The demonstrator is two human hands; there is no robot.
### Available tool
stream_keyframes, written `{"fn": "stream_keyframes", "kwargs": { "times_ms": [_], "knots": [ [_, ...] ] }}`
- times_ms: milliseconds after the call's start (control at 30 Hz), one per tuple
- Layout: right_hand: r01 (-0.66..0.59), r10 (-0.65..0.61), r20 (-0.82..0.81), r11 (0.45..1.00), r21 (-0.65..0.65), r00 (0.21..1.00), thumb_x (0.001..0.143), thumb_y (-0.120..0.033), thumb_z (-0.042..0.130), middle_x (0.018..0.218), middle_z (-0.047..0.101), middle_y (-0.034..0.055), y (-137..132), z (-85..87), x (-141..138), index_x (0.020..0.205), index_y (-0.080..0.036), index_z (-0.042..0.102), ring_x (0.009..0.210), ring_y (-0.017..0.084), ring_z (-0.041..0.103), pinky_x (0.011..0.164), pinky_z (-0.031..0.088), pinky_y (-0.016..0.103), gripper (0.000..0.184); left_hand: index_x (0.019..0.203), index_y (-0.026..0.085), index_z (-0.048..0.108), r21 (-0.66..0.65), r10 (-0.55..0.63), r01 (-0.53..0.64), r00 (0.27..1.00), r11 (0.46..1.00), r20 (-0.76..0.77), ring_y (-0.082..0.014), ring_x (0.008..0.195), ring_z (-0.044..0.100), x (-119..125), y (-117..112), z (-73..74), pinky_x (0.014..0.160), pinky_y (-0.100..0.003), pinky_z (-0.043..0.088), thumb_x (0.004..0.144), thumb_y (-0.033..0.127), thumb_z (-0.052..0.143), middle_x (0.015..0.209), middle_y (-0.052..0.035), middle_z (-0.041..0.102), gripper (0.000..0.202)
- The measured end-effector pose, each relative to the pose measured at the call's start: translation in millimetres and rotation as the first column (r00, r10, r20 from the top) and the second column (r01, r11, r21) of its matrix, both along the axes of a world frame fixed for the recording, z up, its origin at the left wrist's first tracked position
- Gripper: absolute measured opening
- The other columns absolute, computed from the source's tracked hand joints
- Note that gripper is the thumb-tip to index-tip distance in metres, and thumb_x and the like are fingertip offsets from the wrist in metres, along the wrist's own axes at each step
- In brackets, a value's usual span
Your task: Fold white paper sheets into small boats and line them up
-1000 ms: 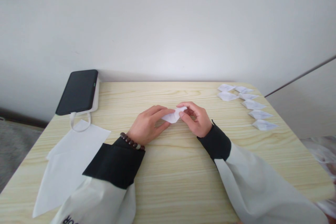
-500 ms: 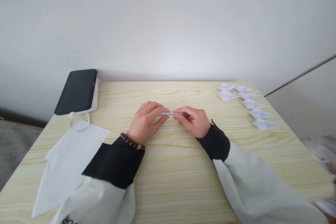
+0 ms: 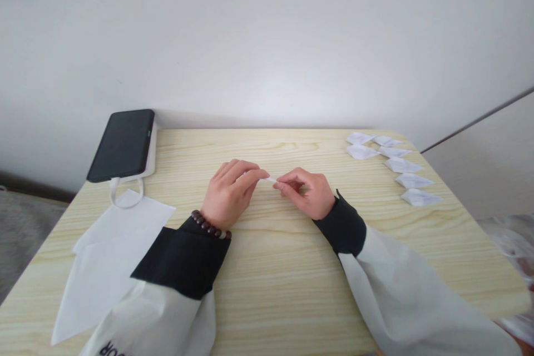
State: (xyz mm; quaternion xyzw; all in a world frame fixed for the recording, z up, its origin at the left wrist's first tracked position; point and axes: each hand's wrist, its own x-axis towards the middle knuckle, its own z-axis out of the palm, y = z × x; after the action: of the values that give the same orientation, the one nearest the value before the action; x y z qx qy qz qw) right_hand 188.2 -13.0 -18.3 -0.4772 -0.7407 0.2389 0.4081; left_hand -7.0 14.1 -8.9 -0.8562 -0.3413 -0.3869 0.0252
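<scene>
My left hand (image 3: 227, 193) and my right hand (image 3: 306, 193) meet at the middle of the wooden table (image 3: 267, 267), both pinching a small folded white paper piece (image 3: 270, 179) between fingertips. Only a thin white sliver of the paper shows between the two hands; the rest is hidden by fingers. My left wrist wears a dark bead bracelet (image 3: 209, 226). Both forearms rest on the table in black-cuffed white sleeves.
Several finished folded white paper pieces (image 3: 396, 166) lie in a row at the table's far right. A dark phone (image 3: 123, 144) lies on a white block at the far left. White paper sheets (image 3: 104, 258) lie at the left front. A white wall stands behind.
The paper stood open and visibly wide between my hands a second ago; it now shows as a flat thin strip, and my fingertips have drawn closer together on it.
</scene>
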Motion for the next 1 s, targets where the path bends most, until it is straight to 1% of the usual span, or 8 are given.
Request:
{"fn": "stream_keyframes", "kwargs": {
  "times_ms": [100,267,367,533,733,800,867,1000],
  "knots": [
    [0.006,-0.006,0.002,1.0,-0.006,1.0,0.083,-0.031,0.058,0.07,0.07,0.0011,-0.1,0.1,0.1,0.082,-0.019,0.063,0.054,0.011,0.064,0.054,0.05,0.021,0.014,0.089,0.021,0.065,-0.007,-0.011,0.011,1.0,1.0,0.004,-0.0159,0.079,0.059,0.0,-0.2,0.7,0.073,-0.03,0.049,0.087,0.015,0.051,0.085,-0.0039,0.066,0.015],
    [-0.001,-0.001,-0.046,0.999,-0.043,0.999,0.084,-0.032,0.058,0.072,0.071,0.0023,0.5,-2.0,-0.4,0.085,-0.018,0.062,0.056,0.012,0.065,0.055,0.052,0.022,0.014,0.09,0.019,0.065,-0.036,-0.1,0.102,0.994,0.994,0.036,-0.0149,0.08,0.059,0.3,-0.2,-0.6,0.073,-0.028,0.05,0.085,0.011,0.052,0.086,-0.0047,0.065,0.016],
    [-0.015,0.011,-0.062,0.998,-0.057,0.998,0.084,-0.033,0.058,0.073,0.071,0.0025,1.0,-3.1,-0.8,0.088,-0.019,0.06,0.057,0.012,0.066,0.055,0.052,0.023,0.015,0.093,0.019,0.064,-0.06,-0.119,0.121,0.992,0.991,0.035,-0.0142,0.083,0.06,0.1,-0.6,-2.2,0.074,-0.026,0.05,0.086,0.008,0.048,0.089,-0.0047,0.064,0.021],
    [-0.01,0.007,-0.052,0.998,-0.056,0.999,0.082,-0.034,0.059,0.073,0.071,0.0024,0.7,-2.4,-0.5,0.088,-0.019,0.059,0.057,0.012,0.065,0.055,0.053,0.022,0.016,0.09,0.02,0.064,-0.065,-0.075,0.076,0.997,0.995,0.031,-0.0154,0.083,0.06,0.1,-1.4,-0.4,0.076,-0.029,0.051,0.087,0.01,0.047,0.088,-0.0048,0.065,0.021],
    [-0.024,0.02,-0.094,0.999,-0.044,0.995,0.085,-0.032,0.056,0.078,0.072,0.0037,0.1,-2.5,0.0,0.089,-0.018,0.059,0.058,0.012,0.067,0.054,0.053,0.022,0.014,0.09,0.019,0.057,-0.067,0.096,-0.093,0.994,0.993,0.057,-0.0174,0.084,0.06,-0.8,0.5,-0.2,0.076,-0.03,0.05,0.084,0.016,0.056,0.085,-0.0032,0.063,0.007],
    [-0.021,0.016,-0.104,0.999,-0.046,0.994,0.085,-0.031,0.056,0.077,0.072,0.0039,0.0,-2.3,-0.6,0.088,-0.018,0.058,0.058,0.012,0.067,0.054,0.053,0.021,0.014,0.087,0.019,0.055,-0.091,0.075,-0.07,0.996,0.993,0.051,-0.0159,0.082,0.06,-1.1,0.7,-1.1,0.074,-0.028,0.049,0.084,0.016,0.056,0.083,-0.0022,0.062,0.005],
    [-0.013,0.007,-0.111,0.999,-0.05,0.994,0.085,-0.031,0.057,0.075,0.072,0.0041,0.1,-2.2,-1.1,0.087,-0.018,0.058,0.058,0.012,0.068,0.053,0.053,0.022,0.014,0.087,0.019,0.055,-0.106,0.01,-0.007,0.999,0.994,0.033,-0.0146,0.08,0.059,-1.0,0.2,-1.7,0.072,-0.026,0.049,0.085,0.014,0.054,0.082,-0.0017,0.061,0.005],
    [-0.012,0.005,-0.118,0.998,-0.061,0.993,0.084,-0.03,0.058,0.075,0.072,0.0047,0.6,-2.9,-0.8,0.087,-0.017,0.059,0.058,0.013,0.068,0.054,0.053,0.022,0.013,0.087,0.019,0.058,-0.108,-0.058,0.06,0.998,0.992,0.024,-0.0141,0.081,0.059,-0.4,-1.2,-1.8,0.074,-0.025,0.048,0.085,0.009,0.05,0.084,-0.0022,0.062,0.013]
  ]
}}
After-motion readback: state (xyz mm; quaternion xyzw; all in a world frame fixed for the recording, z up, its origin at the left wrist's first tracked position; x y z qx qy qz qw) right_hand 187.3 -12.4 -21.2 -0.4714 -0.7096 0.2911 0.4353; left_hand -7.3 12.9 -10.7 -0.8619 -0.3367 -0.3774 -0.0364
